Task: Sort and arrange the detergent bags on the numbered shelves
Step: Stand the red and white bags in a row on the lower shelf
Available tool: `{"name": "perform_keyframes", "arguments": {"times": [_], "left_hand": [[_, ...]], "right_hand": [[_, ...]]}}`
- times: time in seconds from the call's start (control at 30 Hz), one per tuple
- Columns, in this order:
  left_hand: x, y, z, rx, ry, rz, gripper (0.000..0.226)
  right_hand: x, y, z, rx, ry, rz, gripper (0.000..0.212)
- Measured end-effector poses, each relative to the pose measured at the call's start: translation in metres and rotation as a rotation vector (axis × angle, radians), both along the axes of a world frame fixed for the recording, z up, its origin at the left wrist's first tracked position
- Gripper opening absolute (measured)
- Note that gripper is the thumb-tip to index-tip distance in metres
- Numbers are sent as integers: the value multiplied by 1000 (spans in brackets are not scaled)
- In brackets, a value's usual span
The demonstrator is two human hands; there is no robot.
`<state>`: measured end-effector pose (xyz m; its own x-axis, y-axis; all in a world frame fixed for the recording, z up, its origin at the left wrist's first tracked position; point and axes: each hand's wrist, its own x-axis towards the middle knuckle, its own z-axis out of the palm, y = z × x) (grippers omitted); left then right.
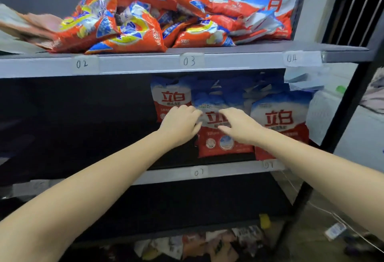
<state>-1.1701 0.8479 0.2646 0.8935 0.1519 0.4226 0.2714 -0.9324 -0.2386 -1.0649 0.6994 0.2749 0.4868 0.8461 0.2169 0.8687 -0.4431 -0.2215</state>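
Three white, blue and red detergent bags stand upright on the middle shelf (228,170), above the label 07. My left hand (180,124) and my right hand (239,126) both rest on the front of the middle bag (216,141), fingers bent against its upper half. A second bag (170,97) stands behind it to the left. The third bag (280,120) stands to its right. On the top shelf (145,64), labelled 02, 03 and 04, lies a loose heap of orange bags (128,24), with a few white and blue bags (270,6) at the right end.
The middle shelf left of the bags is dark and bare. A black upright post (342,116) bounds the rack on the right. Crumpled packets (207,245) lie under the lowest board. White items (324,114) stand beyond the post.
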Motion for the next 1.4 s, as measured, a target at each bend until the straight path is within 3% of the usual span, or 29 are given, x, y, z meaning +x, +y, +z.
{"name": "perform_keyframes", "arguments": {"times": [0.23,0.47,0.87,1.0,1.13,1.27,1.4], "left_hand": [[13,-42,105,89,-228,-189,40],[70,-19,173,167,-333,-119,33],[208,61,248,212,-272,34,35],[247,81,265,131,-314,59,37],[267,90,252,51,-353,69,37],[270,92,236,42,-430,-2,37],[271,92,230,-1,-441,-10,37]], "right_hand": [[27,-69,107,176,-167,8,41],[79,-52,171,321,-116,-135,36],[199,54,215,561,316,-341,37],[241,86,237,775,655,-327,37],[258,109,240,761,996,-293,44],[277,138,236,800,1021,-306,40],[298,162,219,1042,910,-328,41]]}}
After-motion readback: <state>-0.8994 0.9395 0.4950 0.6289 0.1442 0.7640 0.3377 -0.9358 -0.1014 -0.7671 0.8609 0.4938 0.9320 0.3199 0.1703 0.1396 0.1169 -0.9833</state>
